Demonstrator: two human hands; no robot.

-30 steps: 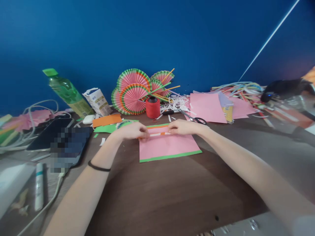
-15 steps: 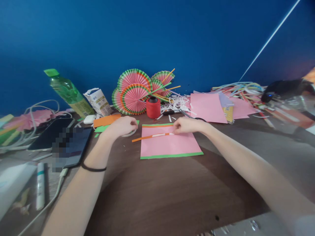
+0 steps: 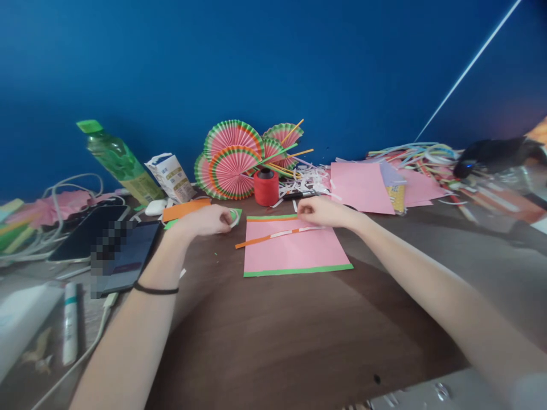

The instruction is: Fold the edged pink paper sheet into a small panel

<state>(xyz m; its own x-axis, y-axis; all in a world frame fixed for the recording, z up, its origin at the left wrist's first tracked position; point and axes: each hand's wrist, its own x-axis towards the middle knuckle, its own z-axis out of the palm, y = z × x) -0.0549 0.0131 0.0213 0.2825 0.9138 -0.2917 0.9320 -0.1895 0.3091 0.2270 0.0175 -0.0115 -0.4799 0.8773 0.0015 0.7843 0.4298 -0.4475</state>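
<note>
2 hands work near the far middle of the brown surface (image 3: 299, 330): the left hand (image 3: 209, 219) is curled around a small whitish tape roll (image 3: 233, 217), and the right hand (image 3: 318, 209) hovers loosely closed over the far edge of a pink sheet (image 3: 294, 253), though I cannot tell if it grips anything. 1 orange-and-white strip (image 3: 277, 234) lies slanted across that sheet, with a red spool (image 3: 265, 187) and pleated paper fans (image 3: 233, 159) beyond at the far edge.
</note>
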